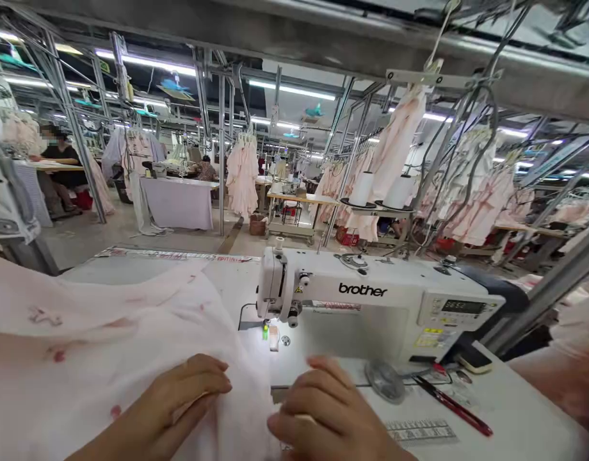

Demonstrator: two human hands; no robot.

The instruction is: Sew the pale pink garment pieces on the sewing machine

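Loosely curled, the left hand (162,400) lies on pale pink cloth (107,330), the right hand (328,410) at its edge; I cannot tell whether either pinches. No finished seam is discernible. Rightward, a ruler (422,431) lies on the white table (515,410); just beyond stands a sewing machine (395,282), the cloth seemingly not under its foot (274,339); farther off, garments (242,174) hang.

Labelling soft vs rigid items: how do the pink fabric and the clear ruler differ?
Shape: the pink fabric drapes in soft folds; the clear ruler lies flat and straight.
Size: the fabric fills much of the lower left of the view; the ruler is a short strip at lower right.
Look: the fabric is pale with scattered reddish marks; the ruler is see-through with dark scale marks.
Shared: both bear markings.
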